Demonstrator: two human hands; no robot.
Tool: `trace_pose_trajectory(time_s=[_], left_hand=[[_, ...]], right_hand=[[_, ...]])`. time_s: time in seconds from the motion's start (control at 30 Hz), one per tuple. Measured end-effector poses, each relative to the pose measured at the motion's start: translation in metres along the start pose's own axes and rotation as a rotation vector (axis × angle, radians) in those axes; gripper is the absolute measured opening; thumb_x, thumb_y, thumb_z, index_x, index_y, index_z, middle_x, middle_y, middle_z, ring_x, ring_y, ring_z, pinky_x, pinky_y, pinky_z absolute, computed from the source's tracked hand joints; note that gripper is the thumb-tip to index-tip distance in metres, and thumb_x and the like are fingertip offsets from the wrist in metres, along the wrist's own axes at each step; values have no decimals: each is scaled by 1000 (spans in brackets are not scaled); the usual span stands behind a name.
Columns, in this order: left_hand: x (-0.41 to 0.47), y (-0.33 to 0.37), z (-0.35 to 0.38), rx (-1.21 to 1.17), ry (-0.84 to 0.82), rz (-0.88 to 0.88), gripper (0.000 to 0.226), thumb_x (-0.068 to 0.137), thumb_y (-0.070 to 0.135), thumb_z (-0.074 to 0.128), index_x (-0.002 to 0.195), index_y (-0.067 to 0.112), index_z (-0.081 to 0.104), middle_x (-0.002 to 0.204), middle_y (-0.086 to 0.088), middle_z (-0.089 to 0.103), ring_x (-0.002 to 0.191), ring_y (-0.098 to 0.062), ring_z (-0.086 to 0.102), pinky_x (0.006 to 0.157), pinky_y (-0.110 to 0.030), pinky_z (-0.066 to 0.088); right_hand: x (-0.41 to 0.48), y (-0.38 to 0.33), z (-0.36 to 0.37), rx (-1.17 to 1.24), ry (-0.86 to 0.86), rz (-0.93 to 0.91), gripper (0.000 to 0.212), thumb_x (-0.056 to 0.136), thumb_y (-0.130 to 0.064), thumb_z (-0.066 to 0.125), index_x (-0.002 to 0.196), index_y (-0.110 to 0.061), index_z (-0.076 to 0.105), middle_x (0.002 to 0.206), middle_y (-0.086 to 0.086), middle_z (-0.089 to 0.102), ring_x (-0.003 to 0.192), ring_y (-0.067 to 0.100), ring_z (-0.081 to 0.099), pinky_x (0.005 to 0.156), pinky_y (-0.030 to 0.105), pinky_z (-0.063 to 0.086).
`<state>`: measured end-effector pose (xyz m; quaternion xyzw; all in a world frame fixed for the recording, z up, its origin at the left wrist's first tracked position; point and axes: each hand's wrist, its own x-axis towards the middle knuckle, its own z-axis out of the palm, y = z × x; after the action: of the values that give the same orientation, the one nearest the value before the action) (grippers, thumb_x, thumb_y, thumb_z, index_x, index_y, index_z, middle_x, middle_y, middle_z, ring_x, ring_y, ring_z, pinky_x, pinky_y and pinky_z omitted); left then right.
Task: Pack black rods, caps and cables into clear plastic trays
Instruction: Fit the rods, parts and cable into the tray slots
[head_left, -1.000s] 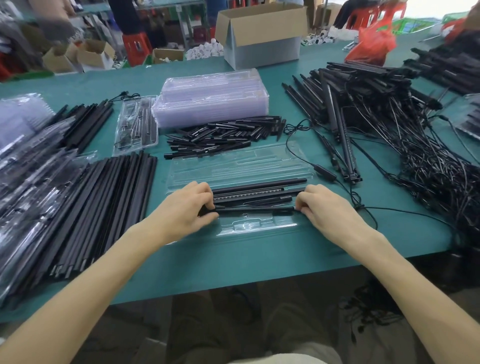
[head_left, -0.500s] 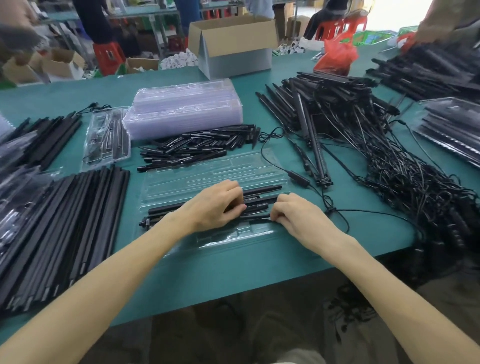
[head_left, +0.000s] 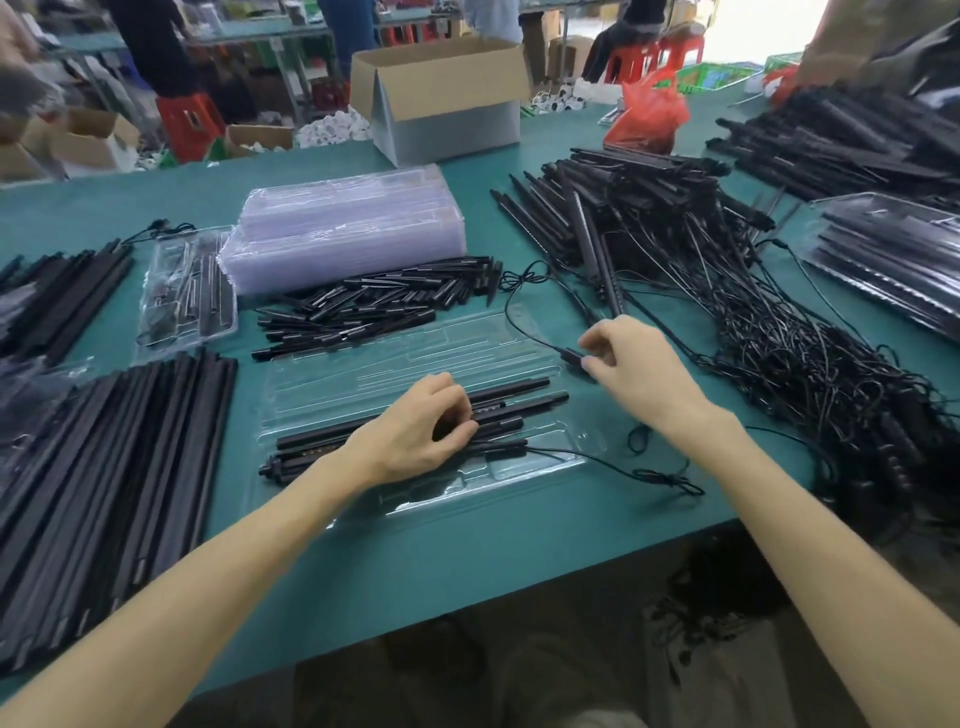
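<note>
Looking down from the head camera, a person works at a clear tray (head_left: 415, 358) lying open on the green table (head_left: 467, 561), in the middle near the front edge. Several black rods (head_left: 519, 387) lie in the tray's near slots; its far half is bare. The left hand (head_left: 415, 431) rests on those rods, fingers curled down and pressed together over them. The right hand (head_left: 634, 374) sits just right of the tray, thumb and forefinger pinching a small black block (head_left: 571, 356) on a thin cable (head_left: 511, 317), the other fingers loosely curled. Short black caps (head_left: 374, 301) are piled just beyond the tray, with a stack of empty trays (head_left: 343, 223) farther back and a tangled heap of cabled rods (head_left: 649, 223) on the right. The step in hand appears to be stowing the cable. Next, it likely needs gathering and tucking into the tray while the left hand steadies the rods.
</note>
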<state>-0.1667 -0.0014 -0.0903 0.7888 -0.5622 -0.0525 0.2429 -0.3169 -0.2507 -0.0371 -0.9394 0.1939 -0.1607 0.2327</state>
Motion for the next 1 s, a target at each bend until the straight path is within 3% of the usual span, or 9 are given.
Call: trace_pose_trajectory(time_s=[0.13, 0.27, 0.37, 0.53, 0.63, 0.83, 1.0], left_hand=[[-2, 2, 1, -3, 18, -12, 13, 98, 35, 58, 93, 23, 54, 94, 11, 46, 90, -8, 46, 80, -22, 42], [-4, 6, 2, -32, 54, -35, 12, 97, 29, 61, 91, 21, 56, 92, 9, 48, 90, -8, 45, 82, -20, 40], [-5, 8, 1, -46, 57, -50, 12, 97, 30, 62, 90, 23, 55, 92, 9, 47, 90, -6, 45, 81, -19, 39], [-5, 9, 2, -54, 48, -70, 15, 97, 35, 59, 89, 23, 55, 91, 11, 47, 92, -8, 46, 82, -21, 40], [-5, 11, 2, -64, 48, -86, 17, 98, 37, 58, 89, 23, 56, 91, 10, 48, 92, -8, 46, 82, -21, 39], [-6, 14, -1, -101, 90, -108, 16, 98, 28, 61, 88, 16, 62, 89, 3, 52, 85, -9, 48, 77, -19, 38], [-5, 16, -6, -114, 134, -120, 15, 97, 22, 63, 83, 15, 64, 87, 4, 54, 82, -7, 51, 74, -20, 39]], right_hand=[[22, 7, 13, -342, -199, 44, 33, 96, -30, 64, 119, -8, 56, 117, 9, 54, 111, 30, 54, 88, 44, 51], [27, 9, 22, -353, -173, 30, 28, 98, -32, 62, 104, -5, 59, 107, 11, 55, 102, 32, 55, 81, 42, 50], [31, 7, 10, -84, -125, 93, 23, 92, -30, 70, 100, -8, 67, 95, 7, 65, 89, 27, 64, 75, 36, 51], [44, -18, -46, 317, 67, 40, 26, 88, -28, 76, 108, -12, 73, 96, 2, 74, 84, 13, 68, 79, 27, 54], [44, -46, -73, 630, 109, -17, 19, 90, -21, 74, 105, -10, 75, 94, 8, 75, 69, 10, 63, 61, 23, 53], [10, -77, -32, 885, -366, -10, 22, 91, -15, 71, 108, -2, 70, 99, 13, 76, 78, 19, 67, 73, 24, 58], [-20, -77, 23, 937, -463, 86, 15, 87, -14, 77, 102, -14, 73, 86, -3, 74, 70, 7, 61, 67, 22, 52]])
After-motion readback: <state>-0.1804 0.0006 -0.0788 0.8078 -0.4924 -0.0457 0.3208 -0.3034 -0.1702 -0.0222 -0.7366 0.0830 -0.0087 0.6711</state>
